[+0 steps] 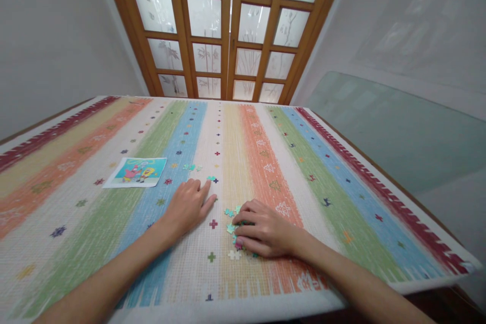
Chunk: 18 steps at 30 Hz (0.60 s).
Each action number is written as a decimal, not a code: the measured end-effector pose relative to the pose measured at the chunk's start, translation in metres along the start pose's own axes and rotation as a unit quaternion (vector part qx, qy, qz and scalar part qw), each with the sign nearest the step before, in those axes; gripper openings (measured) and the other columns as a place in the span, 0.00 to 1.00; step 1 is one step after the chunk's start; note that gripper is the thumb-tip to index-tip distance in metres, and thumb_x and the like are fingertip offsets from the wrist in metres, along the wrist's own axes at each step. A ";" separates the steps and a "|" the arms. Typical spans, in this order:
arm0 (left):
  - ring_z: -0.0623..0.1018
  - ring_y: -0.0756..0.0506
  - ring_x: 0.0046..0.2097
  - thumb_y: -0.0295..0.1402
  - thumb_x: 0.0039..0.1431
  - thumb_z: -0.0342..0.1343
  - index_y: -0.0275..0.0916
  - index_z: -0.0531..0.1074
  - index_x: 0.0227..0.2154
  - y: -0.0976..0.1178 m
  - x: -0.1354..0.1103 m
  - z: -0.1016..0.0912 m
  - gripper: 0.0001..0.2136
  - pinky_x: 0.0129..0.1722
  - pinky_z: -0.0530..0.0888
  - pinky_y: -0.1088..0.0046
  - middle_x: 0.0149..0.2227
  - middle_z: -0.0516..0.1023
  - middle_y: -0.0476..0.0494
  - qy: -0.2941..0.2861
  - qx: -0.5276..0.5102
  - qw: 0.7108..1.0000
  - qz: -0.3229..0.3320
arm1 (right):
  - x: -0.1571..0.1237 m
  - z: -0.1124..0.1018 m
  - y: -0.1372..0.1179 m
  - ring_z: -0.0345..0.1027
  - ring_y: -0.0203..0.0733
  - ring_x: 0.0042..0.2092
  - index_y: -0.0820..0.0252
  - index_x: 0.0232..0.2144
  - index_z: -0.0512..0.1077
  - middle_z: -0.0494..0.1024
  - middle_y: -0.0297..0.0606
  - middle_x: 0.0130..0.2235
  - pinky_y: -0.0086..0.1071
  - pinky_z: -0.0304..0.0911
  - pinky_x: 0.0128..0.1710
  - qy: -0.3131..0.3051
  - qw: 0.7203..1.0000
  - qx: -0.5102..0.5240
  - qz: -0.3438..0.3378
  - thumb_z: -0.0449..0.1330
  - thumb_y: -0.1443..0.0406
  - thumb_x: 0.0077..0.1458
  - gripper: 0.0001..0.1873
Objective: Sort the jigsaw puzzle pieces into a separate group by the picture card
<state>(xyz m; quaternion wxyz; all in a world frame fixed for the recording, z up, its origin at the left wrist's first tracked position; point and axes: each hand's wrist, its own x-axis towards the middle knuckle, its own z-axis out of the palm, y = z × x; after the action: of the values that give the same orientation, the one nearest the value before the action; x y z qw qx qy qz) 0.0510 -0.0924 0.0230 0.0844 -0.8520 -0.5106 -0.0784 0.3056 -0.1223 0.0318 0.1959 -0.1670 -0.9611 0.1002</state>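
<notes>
My left hand (191, 203) rests low over the cloth, thumb and index finger apart. Its index fingertip is at or just beside a teal puzzle piece (211, 178). Farther left lie a few joined or touching teal puzzle pieces (192, 167). My right hand (261, 228) is over a small heap of loose puzzle pieces (230, 228), its bent fingers spread on them. Some pieces are teal, one shows pink, and a pale one (234, 254) lies at the near edge. The palm hides part of the heap. A picture card (138, 172) with cartoon figures lies to the left.
A striped, patterned tablecloth (304, 187) covers the wide table. Wooden doors with glass panes (228, 35) stand beyond its far edge. On the right, a pale green panel (398, 126) is beside the table, against the wall.
</notes>
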 end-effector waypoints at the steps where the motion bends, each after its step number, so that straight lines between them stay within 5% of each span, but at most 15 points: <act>1: 0.75 0.36 0.42 0.40 0.70 0.50 0.32 0.72 0.54 -0.001 0.001 0.001 0.19 0.42 0.70 0.59 0.37 0.75 0.35 -0.002 0.000 1.000 -0.008 | 0.000 0.000 0.000 0.66 0.44 0.45 0.61 0.36 0.78 0.79 0.43 0.43 0.39 0.61 0.46 -0.002 1.000 -0.001 0.000 0.57 0.62 0.67 0.12; 8: 0.73 0.35 0.44 0.40 0.70 0.49 0.32 0.73 0.54 -0.007 0.009 0.005 0.19 0.44 0.71 0.58 0.41 0.74 0.33 0.019 -0.011 0.999 -0.026 | -0.001 0.001 0.000 0.66 0.44 0.45 0.61 0.36 0.78 0.79 0.42 0.43 0.40 0.62 0.46 0.007 1.000 0.002 -0.002 0.57 0.62 0.67 0.12; 14: 0.70 0.32 0.56 0.41 0.68 0.51 0.34 0.74 0.47 -0.017 0.016 0.012 0.16 0.55 0.68 0.50 0.57 0.73 0.31 0.076 -0.055 0.995 0.039 | 0.000 0.001 0.000 0.66 0.45 0.45 0.61 0.36 0.78 0.79 0.42 0.43 0.40 0.62 0.46 -0.003 1.000 0.000 0.001 0.57 0.62 0.67 0.12; 18: 0.69 0.31 0.59 0.43 0.67 0.52 0.33 0.73 0.48 -0.022 0.017 0.017 0.18 0.56 0.66 0.48 0.58 0.74 0.32 0.069 -0.078 0.994 0.039 | 0.000 0.001 0.000 0.66 0.44 0.45 0.61 0.36 0.78 0.79 0.42 0.43 0.41 0.62 0.47 -0.003 1.000 0.001 0.000 0.57 0.62 0.67 0.11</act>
<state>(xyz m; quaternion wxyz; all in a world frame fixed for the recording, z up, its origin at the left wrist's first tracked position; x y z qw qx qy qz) 0.0407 -0.0636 0.0113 0.0554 -0.8677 -0.4626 -0.1732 0.3053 -0.1225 0.0311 0.1932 -0.1671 -0.9615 0.1016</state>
